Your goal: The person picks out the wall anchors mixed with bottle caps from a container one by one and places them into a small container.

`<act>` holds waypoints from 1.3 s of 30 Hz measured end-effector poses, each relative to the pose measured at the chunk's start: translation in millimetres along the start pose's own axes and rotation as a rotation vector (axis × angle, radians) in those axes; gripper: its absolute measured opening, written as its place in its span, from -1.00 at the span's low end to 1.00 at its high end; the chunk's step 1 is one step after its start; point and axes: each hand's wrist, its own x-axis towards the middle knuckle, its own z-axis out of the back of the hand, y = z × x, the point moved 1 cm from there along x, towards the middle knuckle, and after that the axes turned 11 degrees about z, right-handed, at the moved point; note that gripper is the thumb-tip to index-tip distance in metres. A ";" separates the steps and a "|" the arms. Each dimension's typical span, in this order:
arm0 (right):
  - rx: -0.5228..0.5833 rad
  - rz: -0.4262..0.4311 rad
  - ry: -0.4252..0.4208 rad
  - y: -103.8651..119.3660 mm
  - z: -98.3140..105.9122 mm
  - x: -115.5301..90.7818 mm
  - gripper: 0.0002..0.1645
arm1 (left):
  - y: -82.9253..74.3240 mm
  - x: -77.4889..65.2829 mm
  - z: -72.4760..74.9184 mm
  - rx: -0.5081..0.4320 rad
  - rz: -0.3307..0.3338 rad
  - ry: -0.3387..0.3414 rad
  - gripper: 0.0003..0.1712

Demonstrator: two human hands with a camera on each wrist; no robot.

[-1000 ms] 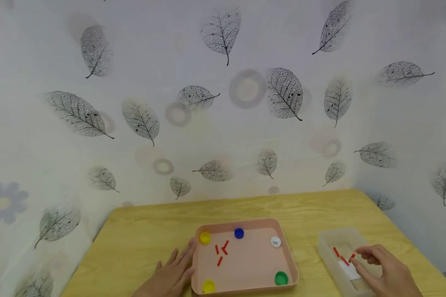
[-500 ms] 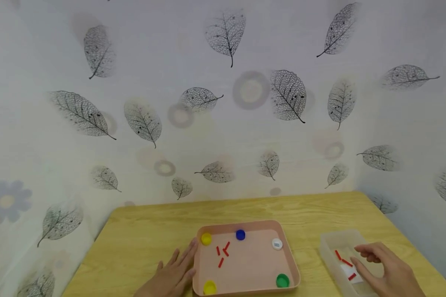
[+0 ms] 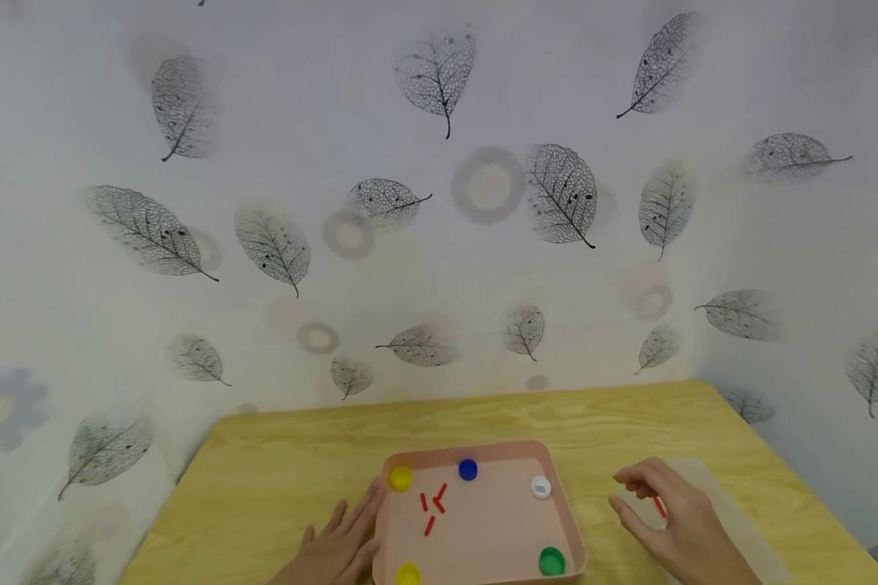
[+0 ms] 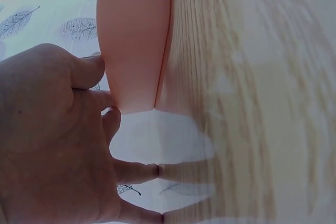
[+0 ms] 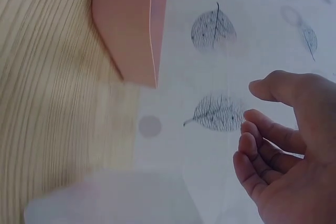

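Observation:
My left hand (image 3: 329, 548) lies at the left side of a pink tray (image 3: 501, 520). In the left wrist view, its thumb and a finger touch the tray's outer wall (image 4: 134, 35), while other fingertips rest on the table. My right hand (image 3: 673, 516) hovers between the tray and a translucent box (image 3: 732, 512), thumb apart from loosely bent fingers, holding nothing. Several short red sticks (image 3: 429, 526) lie in the tray's left half. One red stick (image 3: 660, 507) shows past the right hand, which hides much of the box.
Around the tray's inside stand yellow caps (image 3: 401, 478), a blue cap (image 3: 467, 470), a white cap (image 3: 541, 487) and a green cap (image 3: 552, 561). The wood-grain table (image 3: 293, 455) meets a leaf-patterned wall (image 3: 380, 284) behind.
My right hand pinched a red stick over the box, let it drop in there, then moved left toward the tray. My left hand stays at the tray. The head view has shifted slightly.

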 end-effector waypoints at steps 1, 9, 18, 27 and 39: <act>0.001 0.008 0.006 2.8 -4.7 3.2 -0.59 | 0.3 -0.3 0.0 0.000 0.005 0.000 -0.26; 0.090 0.105 -0.012 19.4 -37.0 23.6 -0.53 | 0.2 0.5 -1.5 0.011 0.021 0.003 -0.25; 0.245 0.116 -0.021 39.3 -73.3 47.3 -0.66 | 0.1 0.3 0.1 0.018 -0.036 -0.035 -0.28; 0.313 0.131 -0.027 57.6 -110.1 64.3 -0.67 | 1.2 1.1 0.6 0.009 -0.052 -0.053 -0.30; 0.464 -0.057 0.126 68.0 -149.5 56.8 -0.81 | 0.0 2.2 -0.7 0.001 0.022 0.017 -0.25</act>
